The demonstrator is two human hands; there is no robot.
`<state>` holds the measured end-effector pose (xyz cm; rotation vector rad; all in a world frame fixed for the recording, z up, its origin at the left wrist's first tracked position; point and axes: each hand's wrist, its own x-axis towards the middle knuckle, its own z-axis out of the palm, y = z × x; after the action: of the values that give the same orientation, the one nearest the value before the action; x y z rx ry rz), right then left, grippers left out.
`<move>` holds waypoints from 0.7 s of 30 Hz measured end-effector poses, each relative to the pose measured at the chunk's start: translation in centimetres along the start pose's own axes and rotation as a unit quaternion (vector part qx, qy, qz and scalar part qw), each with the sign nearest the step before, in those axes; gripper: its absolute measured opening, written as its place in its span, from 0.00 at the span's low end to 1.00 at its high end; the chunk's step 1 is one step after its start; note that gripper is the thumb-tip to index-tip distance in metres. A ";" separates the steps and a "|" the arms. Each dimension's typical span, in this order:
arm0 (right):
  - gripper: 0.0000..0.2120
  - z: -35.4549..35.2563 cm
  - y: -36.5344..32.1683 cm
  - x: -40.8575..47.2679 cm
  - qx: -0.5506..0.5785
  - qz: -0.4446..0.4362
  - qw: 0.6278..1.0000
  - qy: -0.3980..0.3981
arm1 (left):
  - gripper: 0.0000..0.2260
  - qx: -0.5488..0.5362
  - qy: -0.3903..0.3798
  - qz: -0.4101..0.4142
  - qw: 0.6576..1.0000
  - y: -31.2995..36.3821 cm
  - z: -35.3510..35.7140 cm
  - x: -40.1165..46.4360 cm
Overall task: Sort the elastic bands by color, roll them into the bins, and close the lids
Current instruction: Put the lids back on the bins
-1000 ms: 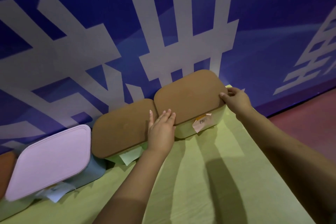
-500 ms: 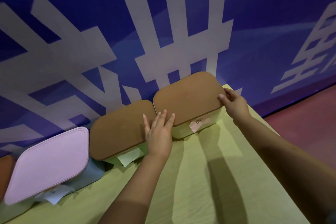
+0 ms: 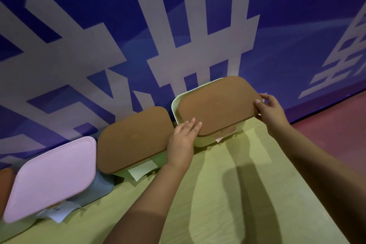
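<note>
A rounded-rectangle brown lid (image 3: 215, 105) sits askew on the pale green plastic bin (image 3: 206, 140) at the right end of the row, the bin's rim bare along its left and far edges. Beside it stands a second pale green bin (image 3: 156, 161) under a brown lid (image 3: 132, 138), then a grey-blue bin (image 3: 101, 188) under a pink lid (image 3: 51, 180).

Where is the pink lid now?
In the head view, the pink lid sits on a grey-blue bin at lower left, beside the middle brown lid.
</note>
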<state>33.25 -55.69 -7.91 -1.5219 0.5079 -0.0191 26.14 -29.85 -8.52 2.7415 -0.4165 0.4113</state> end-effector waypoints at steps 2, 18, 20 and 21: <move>0.16 -0.3 0.2 0.0 0.003 -0.006 1.000 0.000 | 0.31 -0.011 0.009 -0.019 1.000 0.4 0.4 -0.2; 0.16 0.9 -1.1 -0.5 -0.036 -0.060 0.998 0.000 | 0.24 -0.043 0.060 -0.007 0.997 1.3 0.1 -0.6; 0.17 1.4 -1.3 -0.5 -0.061 -0.074 0.995 -0.006 | 0.22 -0.021 0.061 -0.006 0.998 0.7 -0.4 -0.6; 0.18 1.7 -1.3 -0.5 -0.074 -0.082 0.994 -0.008 | 0.22 -0.007 0.058 -0.010 0.998 0.5 -0.7 -0.5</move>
<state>33.77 -53.98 -6.56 -1.7041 0.3762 -0.0980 25.38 -29.91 -7.96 2.6887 -0.3606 0.5563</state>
